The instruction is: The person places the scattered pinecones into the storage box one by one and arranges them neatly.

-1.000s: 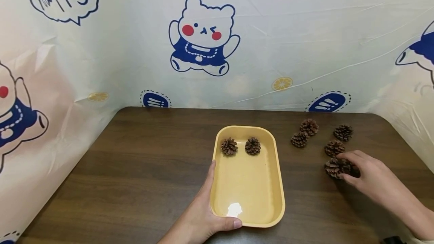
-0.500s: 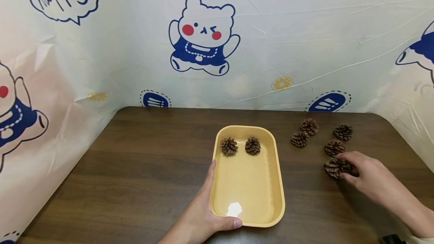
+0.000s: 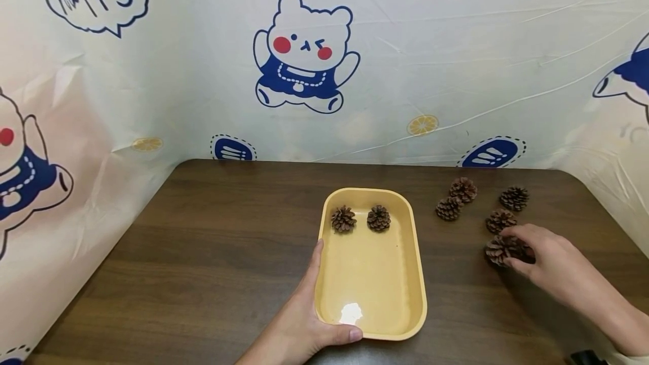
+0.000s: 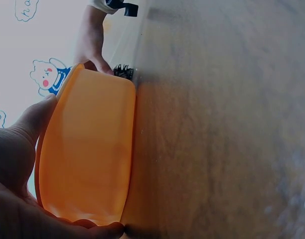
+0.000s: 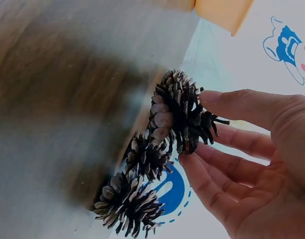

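Note:
My left hand (image 3: 304,311) holds the near left corner of a yellow plastic tray (image 3: 375,286), thumb along the front rim and fingers against the side wall. Two brown pine cones, a left one (image 3: 343,219) and a right one (image 3: 378,218), sit at the far end inside it. On the right of the table, my right hand (image 3: 555,261) pinches a larger pine cone (image 3: 499,250) between thumb and fingertips. The right wrist view shows this pine cone (image 5: 175,112) with its scales spread, the fingers reaching around its edge.
Just beyond the held cone lies another pine cone (image 3: 501,221), with one more cone (image 3: 514,199) behind it. Two further cones touch, a front one (image 3: 448,208) and a back one (image 3: 463,189). A printed cloth (image 3: 385,72) backs the brown wooden table (image 3: 228,252).
Hardly anything differs: the right hand and the pine cone it pinches have shifted very slightly left. My left hand and the tray keep their place.

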### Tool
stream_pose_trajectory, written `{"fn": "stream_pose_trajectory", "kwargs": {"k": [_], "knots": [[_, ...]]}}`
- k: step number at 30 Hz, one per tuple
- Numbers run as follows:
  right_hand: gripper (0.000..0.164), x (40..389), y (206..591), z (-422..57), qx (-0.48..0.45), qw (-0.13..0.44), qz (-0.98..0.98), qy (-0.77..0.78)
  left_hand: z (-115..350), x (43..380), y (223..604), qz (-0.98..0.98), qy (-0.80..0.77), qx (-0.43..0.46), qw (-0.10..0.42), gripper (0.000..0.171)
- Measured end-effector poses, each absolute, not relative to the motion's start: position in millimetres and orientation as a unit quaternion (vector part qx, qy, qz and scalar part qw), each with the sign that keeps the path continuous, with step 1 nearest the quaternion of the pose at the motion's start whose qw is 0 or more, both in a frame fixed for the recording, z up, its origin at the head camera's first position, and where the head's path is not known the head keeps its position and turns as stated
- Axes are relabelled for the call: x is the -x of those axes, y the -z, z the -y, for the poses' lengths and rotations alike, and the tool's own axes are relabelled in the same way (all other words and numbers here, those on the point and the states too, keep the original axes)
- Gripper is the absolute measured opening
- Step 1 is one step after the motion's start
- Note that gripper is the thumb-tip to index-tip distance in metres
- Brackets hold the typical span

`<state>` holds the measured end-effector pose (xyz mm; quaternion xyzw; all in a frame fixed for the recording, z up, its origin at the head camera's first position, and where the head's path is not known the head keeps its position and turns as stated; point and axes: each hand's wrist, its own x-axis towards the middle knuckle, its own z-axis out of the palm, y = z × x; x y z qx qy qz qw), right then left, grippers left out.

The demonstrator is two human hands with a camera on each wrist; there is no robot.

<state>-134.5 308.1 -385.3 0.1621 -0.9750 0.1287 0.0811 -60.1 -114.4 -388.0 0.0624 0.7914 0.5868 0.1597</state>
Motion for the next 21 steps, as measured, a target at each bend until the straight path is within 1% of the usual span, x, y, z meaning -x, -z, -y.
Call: {"fn": "stream_pose_trajectory", "kwargs": {"k": [7, 16, 21], "knots": [[0.044, 131.9, 381.6, -299.8, -0.183, 0.144, 0.963, -0.133, 114.5, 60.4, 388.1, -0.791, -0.587, -0.057, 0.162, 0.143], [0.048, 130.9, 373.6, -284.4, -0.205, 0.186, 0.951, -0.137, 114.2, 59.5, 389.2, -0.794, -0.584, -0.063, 0.156, 0.143], [0.047, 131.0, 368.1, -275.1, -0.218, 0.210, 0.942, -0.143, 114.1, 59.5, 389.2, -0.793, -0.585, -0.065, 0.157, 0.143]]}}
